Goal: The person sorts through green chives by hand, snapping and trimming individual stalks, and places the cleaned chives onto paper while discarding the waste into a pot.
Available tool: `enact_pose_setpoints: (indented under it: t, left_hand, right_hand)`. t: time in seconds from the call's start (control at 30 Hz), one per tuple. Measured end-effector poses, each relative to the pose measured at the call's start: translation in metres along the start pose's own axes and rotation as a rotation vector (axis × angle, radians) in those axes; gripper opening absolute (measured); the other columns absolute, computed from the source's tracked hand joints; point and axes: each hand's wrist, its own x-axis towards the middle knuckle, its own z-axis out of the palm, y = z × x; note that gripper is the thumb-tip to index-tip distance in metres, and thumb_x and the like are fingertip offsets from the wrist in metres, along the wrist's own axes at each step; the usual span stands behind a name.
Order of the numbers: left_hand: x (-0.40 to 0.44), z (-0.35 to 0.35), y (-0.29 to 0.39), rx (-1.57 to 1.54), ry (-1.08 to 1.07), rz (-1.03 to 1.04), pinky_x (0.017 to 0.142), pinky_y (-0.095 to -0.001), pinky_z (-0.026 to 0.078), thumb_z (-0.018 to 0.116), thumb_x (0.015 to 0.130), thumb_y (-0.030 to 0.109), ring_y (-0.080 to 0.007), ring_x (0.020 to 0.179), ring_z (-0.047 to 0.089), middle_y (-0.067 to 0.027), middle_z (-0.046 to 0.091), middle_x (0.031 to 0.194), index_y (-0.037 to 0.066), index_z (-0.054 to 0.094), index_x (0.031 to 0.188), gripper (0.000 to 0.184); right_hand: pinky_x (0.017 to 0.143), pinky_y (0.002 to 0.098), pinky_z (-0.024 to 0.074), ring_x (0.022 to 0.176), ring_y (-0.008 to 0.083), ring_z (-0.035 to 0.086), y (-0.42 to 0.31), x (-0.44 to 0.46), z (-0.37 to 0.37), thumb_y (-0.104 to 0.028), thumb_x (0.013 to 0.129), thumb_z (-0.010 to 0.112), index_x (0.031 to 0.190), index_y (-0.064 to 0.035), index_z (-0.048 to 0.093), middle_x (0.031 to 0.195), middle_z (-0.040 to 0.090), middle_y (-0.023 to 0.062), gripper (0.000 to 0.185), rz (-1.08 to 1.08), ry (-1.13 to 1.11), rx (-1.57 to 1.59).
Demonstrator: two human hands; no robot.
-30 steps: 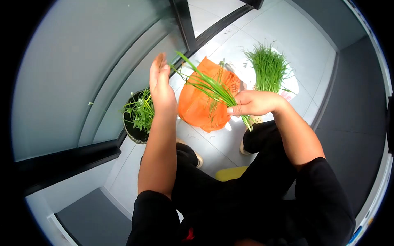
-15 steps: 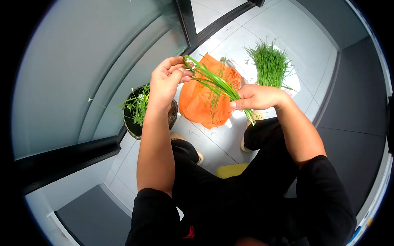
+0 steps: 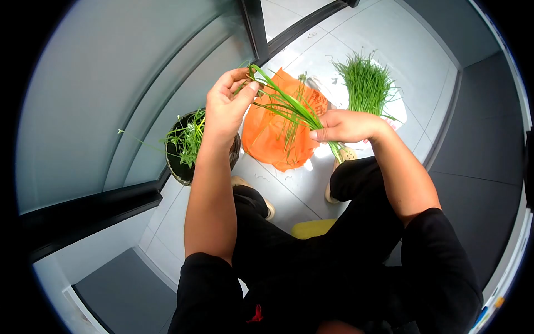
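Note:
My right hand (image 3: 350,127) is closed round a small bunch of green chives (image 3: 293,106), its lower ends poking out below my fingers. Up at the leaf tips, my left hand (image 3: 228,103) pinches some blades between thumb and fingers; a few look dark or wilted there. Beneath the bunch, an orange plastic bag (image 3: 261,142) lies spread on the floor with loose green bits (image 3: 290,136) on it. A larger pile of chives (image 3: 367,86) rests at the right on a white bag (image 3: 396,108).
To the left stands a dark round bin (image 3: 177,161) holding discarded-looking greens and white flower heads (image 3: 192,133). A frosted glass panel (image 3: 122,83) with a black frame borders the left side. A yellow-green seat edge (image 3: 312,229) shows between my legs, above the tiled floor (image 3: 289,195).
My left hand has shifted slightly upward, with its thumb and fingers placed differently on the leaf tips. The right hand has moved slightly up, still holding the chives.

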Motion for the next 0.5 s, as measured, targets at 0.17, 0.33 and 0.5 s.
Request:
enact_pose_setpoints:
  t: [0.17,0.33,0.5]
  left_hand:
    - [-0.002,0.003,0.002,0.053,0.075,0.007,0.074,-0.0243,0.046,0.057,0.083,0.008,-0.0118,0.078,0.057,-0.0085,0.061,0.088,-0.006,0.056,0.097,0.02]
    - [-0.001,0.002,-0.009,0.194,0.18,0.045,0.077,-0.0272,0.045,0.06,0.08,0.008,-0.0158,0.081,0.058,-0.0097,0.062,0.088,-0.003,0.063,0.089,0.014]
    - [0.0,0.006,-0.004,1.033,0.399,0.695,0.08,-0.0336,0.041,0.064,0.071,0.01,-0.0248,0.089,0.054,-0.0077,0.061,0.091,0.008,0.068,0.082,0.012]
  right_hand:
    - [0.059,0.0264,0.0401,0.064,0.0087,0.045,0.002,0.003,0.0,-0.031,0.091,0.047,0.081,-0.0013,0.06,0.066,0.052,0.0004,0.034,0.021,-0.029,-0.005]
    - [0.059,0.0267,0.0398,0.064,0.0092,0.045,0.0,0.002,0.001,-0.032,0.09,0.047,0.079,-0.0011,0.059,0.066,0.051,0.0007,0.035,0.035,-0.024,-0.003]
    - [0.056,0.026,0.0383,0.061,0.0087,0.043,0.0,0.005,0.003,-0.034,0.09,0.047,0.076,-0.0018,0.057,0.062,0.049,-0.0006,0.036,0.07,-0.007,0.006]
